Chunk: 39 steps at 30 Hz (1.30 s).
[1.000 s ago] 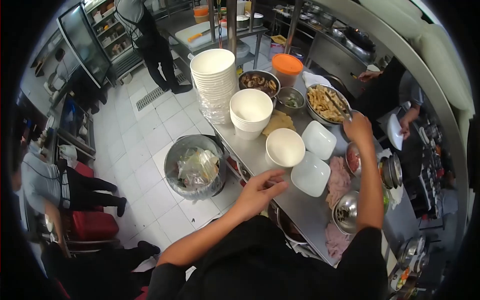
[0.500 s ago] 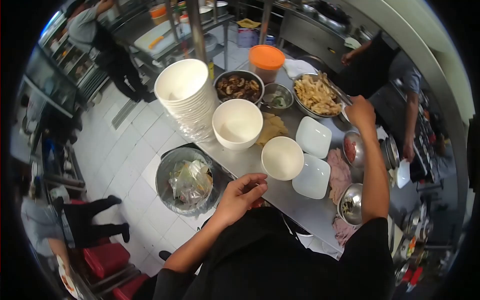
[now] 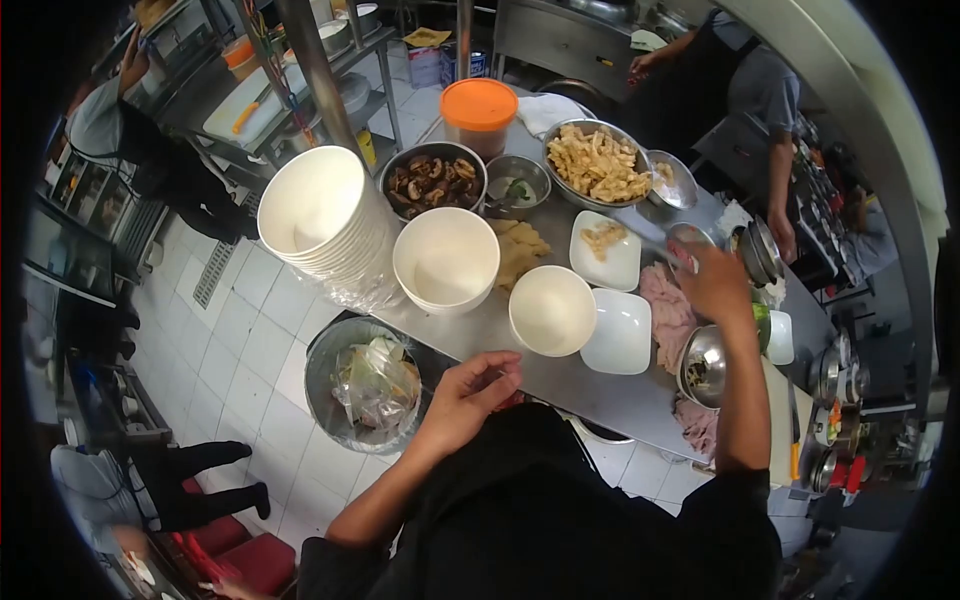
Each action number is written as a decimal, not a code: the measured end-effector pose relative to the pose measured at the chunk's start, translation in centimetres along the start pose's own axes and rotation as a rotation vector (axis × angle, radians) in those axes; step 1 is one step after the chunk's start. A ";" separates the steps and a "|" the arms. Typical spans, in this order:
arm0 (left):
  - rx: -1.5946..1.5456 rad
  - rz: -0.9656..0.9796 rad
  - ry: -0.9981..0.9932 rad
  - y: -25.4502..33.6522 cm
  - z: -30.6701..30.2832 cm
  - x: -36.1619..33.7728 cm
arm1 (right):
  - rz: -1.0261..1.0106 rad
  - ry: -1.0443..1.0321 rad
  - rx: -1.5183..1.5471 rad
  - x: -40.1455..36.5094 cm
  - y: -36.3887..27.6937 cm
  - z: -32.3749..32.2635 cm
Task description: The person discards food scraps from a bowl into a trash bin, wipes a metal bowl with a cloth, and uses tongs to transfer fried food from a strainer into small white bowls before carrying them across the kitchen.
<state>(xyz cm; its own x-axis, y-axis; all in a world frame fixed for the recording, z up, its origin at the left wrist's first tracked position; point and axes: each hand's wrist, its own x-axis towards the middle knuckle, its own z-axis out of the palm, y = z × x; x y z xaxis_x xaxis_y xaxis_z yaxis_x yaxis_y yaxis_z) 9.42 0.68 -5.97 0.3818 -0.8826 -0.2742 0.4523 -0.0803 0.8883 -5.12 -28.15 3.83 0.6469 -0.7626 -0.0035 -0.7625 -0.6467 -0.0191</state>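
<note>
My right hand (image 3: pixel 716 284) is closed around metal tongs (image 3: pixel 672 256), whose tips reach by a steel bowl of red meat (image 3: pixel 690 236). Beneath and left of it lie slices of pink meat (image 3: pixel 668 308). A square white dish (image 3: pixel 622 262) holds a few pale yellow strips (image 3: pixel 603 240); a second white dish (image 3: pixel 616 335) is bare. My left hand (image 3: pixel 468 398) hovers at the counter's near edge, fingers loosely curled and holding nothing. Nearest to it stands a round white bowl (image 3: pixel 552 312). The big steel bowl of yellow strips (image 3: pixel 598 165) sits farther back.
Tall stacked white tubs (image 3: pixel 318 215), a larger white bowl (image 3: pixel 446 262), a bowl of dark mushrooms (image 3: pixel 434 184) and an orange-lidded tub (image 3: pixel 479 112) stand on the counter. A lined bin (image 3: pixel 318 385) is at floor level, left. Co-workers stand at left and across the counter.
My right hand has brought the tongs from the yellow strips toward the red and pink meat. Yellow strips now lie in the far white dish. My left hand is nearly still.
</note>
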 end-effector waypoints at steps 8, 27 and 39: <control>0.008 -0.013 0.068 0.6 -0.4 -1.4 | -0.035 0.000 -0.261 13.4 -2.9 2.7; 0.164 -0.067 0.070 -0.9 -2.0 -1.0 | 0.030 -0.059 -0.125 1.1 0.9 0.7; 0.097 0.007 0.193 -1.6 -1.8 -2.5 | -0.183 -0.190 -0.342 12.9 -0.9 -1.7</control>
<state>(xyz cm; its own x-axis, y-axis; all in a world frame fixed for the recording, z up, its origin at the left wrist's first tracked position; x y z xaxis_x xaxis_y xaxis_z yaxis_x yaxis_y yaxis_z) 9.24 3.81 -7.36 0.5366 -0.7788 -0.3250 0.3732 -0.1264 0.9191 3.84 -37.42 5.46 0.7382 -0.6392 -0.2156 -0.5746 -0.7632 0.2955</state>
